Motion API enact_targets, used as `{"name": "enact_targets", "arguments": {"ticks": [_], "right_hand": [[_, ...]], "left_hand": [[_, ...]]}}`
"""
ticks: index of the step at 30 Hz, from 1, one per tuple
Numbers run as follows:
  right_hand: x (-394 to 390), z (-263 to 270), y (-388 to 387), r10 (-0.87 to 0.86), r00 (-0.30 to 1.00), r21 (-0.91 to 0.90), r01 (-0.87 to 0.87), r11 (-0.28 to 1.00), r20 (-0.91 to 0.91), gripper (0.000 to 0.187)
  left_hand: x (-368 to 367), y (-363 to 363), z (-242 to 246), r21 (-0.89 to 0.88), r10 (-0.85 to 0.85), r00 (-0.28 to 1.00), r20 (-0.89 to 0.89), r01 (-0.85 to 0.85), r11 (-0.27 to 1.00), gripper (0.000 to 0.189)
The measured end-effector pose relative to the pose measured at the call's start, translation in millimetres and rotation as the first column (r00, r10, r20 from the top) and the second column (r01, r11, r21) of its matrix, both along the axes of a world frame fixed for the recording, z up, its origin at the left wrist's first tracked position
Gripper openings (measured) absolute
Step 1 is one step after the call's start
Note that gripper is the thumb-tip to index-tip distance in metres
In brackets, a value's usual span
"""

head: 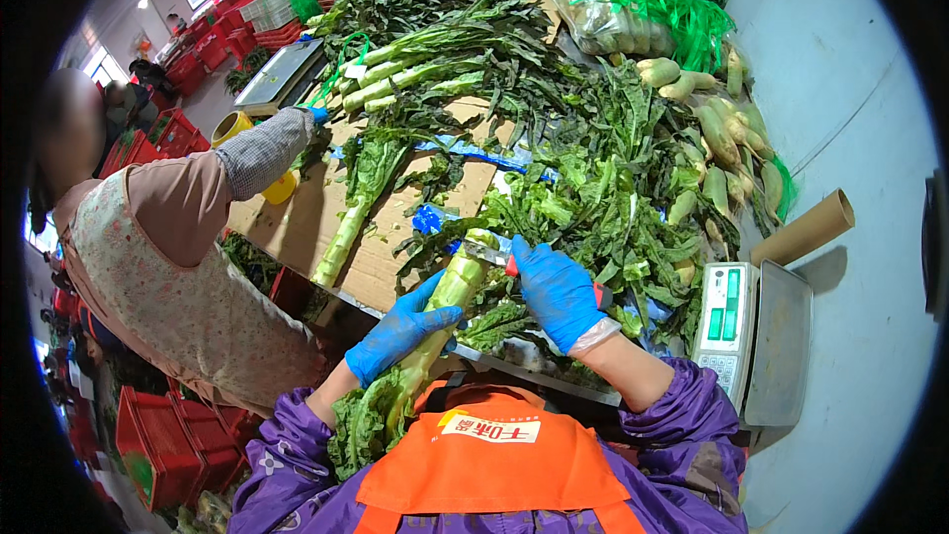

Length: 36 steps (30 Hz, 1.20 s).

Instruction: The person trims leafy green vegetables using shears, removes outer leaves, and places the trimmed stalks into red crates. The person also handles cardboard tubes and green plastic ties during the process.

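My left hand (404, 330), in a blue glove, is wrapped around the pale stem of a celtuce (454, 288). The cut end of the stem points away from me, and its leaves hang down against my orange apron. In my gloved right hand (557, 295) is a knife (485, 253) with a red and black handle. Its blade lies across the stem near the cut end. Loose celtuce leaves (586, 200) are heaped just beyond both hands. Another celtuce (347, 233) lies on the cardboard (296, 230) to the left.
A co-worker's sleeved arm (270, 144) reaches in from the left. Whole celtuces (415, 74) are piled at the back. White radishes (719, 133) and a digital scale (723, 326) line the right, beside a cardboard tube (804, 226) and wall (852, 89). Red crates (174, 445) stand lower left.
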State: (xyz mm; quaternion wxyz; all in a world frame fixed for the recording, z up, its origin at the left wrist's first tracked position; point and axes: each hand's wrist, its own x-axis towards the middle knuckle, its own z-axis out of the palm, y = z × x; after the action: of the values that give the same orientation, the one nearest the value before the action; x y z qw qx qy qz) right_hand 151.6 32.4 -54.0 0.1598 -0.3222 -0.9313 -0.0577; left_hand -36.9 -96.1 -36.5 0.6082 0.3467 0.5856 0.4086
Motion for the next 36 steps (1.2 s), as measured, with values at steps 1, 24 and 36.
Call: {"name": "enact_targets", "arguments": {"ticks": [1, 24, 36], "right_hand": [[0.3, 1.5, 1.1, -0.011, 1.000, 0.000, 0.011, 1.000, 0.019, 0.026], [-24.4, -21.7, 21.3, -0.110, 0.866, -0.507, -0.179, 0.843, -0.488, 0.023], [-28.1, -56.7, -1.2, -0.087, 0.822, -0.282, -0.092, 0.955, -0.563, 0.041]], "left_hand": [[0.8, 0.0, 0.9, 0.016, -0.004, 1.000, -0.011, 0.004, 1.000, 0.074], [-3.8, 6.4, -19.5, 0.007, -0.018, 0.997, 0.072, 0.018, 1.000, 0.071], [-23.9, -4.5, -77.0, -0.018, 0.041, 0.307, 0.951, -0.076, 0.997, 0.049]]}}
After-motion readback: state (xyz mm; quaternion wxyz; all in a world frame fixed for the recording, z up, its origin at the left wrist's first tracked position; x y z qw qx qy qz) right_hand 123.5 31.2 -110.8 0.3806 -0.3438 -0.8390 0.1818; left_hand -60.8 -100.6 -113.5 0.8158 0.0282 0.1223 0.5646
